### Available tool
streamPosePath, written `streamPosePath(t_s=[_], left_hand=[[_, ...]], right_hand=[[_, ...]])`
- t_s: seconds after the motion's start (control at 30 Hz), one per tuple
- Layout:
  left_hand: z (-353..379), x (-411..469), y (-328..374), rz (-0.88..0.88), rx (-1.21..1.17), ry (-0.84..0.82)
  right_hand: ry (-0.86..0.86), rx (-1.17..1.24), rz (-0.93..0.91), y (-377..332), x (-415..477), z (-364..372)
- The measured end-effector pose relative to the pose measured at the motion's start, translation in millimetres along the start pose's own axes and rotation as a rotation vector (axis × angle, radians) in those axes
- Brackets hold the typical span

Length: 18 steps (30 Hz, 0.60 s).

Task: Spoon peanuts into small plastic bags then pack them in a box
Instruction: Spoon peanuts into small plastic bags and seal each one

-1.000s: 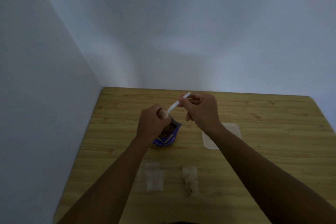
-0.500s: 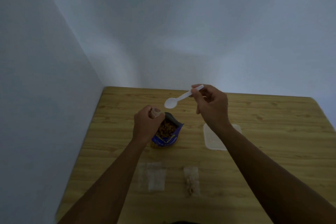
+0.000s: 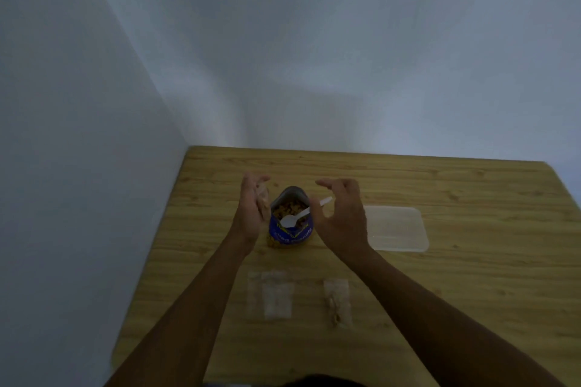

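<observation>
Well, my right hand [image 3: 342, 220] is spread open, just beside the spoon [image 3: 294, 219] in the pouch [image 3: 290, 237]; my left hand's [image 3: 250, 214] hold on the small bag [image 3: 263, 198] is too blurred to tell.

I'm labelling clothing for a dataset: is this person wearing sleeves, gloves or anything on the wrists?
No. The left forearm and right forearm are bare to the frame edge; the left hand and right hand are ungloved. No watch, band or ring shows, though the light is dim.
</observation>
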State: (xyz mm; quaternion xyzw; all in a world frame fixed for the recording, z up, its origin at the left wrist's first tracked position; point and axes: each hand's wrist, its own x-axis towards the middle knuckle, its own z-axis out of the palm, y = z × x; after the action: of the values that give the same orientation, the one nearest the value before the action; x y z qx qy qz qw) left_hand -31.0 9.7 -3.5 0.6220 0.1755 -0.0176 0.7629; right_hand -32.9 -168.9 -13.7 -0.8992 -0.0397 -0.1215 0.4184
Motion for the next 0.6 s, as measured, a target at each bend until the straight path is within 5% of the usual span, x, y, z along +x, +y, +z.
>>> streamPosePath(t_s=[0.1,0.2,0.47,0.6], left_hand=[[7.1,-4.9,-3.9,-0.004,-0.098,-0.126],[17.2,-16.5,-7.5,-0.025,-0.101,-0.199],[31.7,-37.5,-16.7,-0.038,0.065,-0.152],[34.5,-52.3,-17.4,0.09,0.208,-0.074]], right_hand=[[-0.167,0.175,-0.161,-17.8,-8.4,-3.5],[-0.198,0.282,-0.106,-28.1,-17.5,-7.7],[-0.084,0.263,0.019,-6.7,-19.1,-22.0],[-0.136,0.328,0.031,5.0,-23.6,-35.8]])
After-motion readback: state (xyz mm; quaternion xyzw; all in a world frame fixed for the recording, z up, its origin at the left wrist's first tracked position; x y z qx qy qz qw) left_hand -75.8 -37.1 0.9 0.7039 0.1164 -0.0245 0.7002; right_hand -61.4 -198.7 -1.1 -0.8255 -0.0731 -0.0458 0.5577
